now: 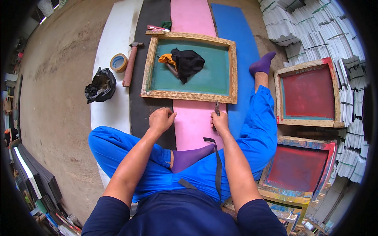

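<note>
Containers. A crumpled black plastic bag [98, 93] sits on the white strip [115, 35], mouth open; something pale shows inside, but its kind cannot be made out. A rectangular frame of light, mottled wood [189, 96] lies across the black, pink and blue strips, a flat green screen [212, 80] filling it. On that screen: a bunched black cloth [191, 66], with an orange cloth [167, 59] against its left side. At right, a wooden frame with a dark red screen [309, 123]; nearer the person, a second, paint-stained red-screened frame [300, 141] lies over others.

Grips. The person's right grip [220, 121] is closed around a dark metal pliers-like tool [217, 107], over the pink strip [193, 131], tip just beside the wooden frame's near edge; contact there cannot be told. The left grip [160, 120] is loosely curled near the same edge; whether it pinches anything cannot be told.

Hidden or unclear. A dark handle [172, 70] runs under the black cloth, its far end covered. The tool's middle is hidden by the fingers. The lowest frames at right are partly covered; the stacks of white sheets [315, 33] are cut off by the dark fisheye rim.
</note>
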Action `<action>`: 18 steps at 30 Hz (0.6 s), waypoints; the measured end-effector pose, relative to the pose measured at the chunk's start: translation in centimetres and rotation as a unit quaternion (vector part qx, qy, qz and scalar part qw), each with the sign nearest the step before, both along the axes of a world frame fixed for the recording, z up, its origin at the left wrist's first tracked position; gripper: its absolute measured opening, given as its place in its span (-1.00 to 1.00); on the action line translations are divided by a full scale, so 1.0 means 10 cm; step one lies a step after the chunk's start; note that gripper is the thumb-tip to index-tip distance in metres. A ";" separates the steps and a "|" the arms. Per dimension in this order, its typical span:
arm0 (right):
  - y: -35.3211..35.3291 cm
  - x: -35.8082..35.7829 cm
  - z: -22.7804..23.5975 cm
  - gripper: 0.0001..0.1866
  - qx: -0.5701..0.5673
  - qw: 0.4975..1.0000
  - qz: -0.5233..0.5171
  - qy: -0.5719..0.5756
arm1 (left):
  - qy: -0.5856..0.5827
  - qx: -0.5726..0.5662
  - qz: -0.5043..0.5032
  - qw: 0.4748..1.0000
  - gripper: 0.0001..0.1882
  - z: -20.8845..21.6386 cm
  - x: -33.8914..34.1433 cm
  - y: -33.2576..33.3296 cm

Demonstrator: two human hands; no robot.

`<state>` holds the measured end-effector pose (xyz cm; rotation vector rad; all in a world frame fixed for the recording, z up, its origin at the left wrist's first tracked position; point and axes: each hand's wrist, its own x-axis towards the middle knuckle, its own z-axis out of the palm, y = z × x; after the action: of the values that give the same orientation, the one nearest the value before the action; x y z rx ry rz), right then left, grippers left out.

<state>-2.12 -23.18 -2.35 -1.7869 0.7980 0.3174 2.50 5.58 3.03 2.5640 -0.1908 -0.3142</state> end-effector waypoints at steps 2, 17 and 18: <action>0.05 0.02 0.07 -0.76 0.140 0.988 -0.062 0.023 | 0.007 -0.008 0.009 1.000 -0.64 0.02 -0.02 -0.02; 0.92 -0.03 0.55 -0.74 0.214 0.956 0.192 0.054 | -0.091 -0.089 -0.065 0.990 -0.71 0.25 -0.07 0.25; 1.03 -0.03 0.58 -0.74 0.215 0.953 0.204 0.060 | -0.104 -0.087 -0.072 0.988 -0.72 0.25 -0.06 0.29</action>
<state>-2.46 -12.91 3.43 -1.5123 0.3922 0.8150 1.94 8.46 5.54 2.4117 -0.4623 -0.0791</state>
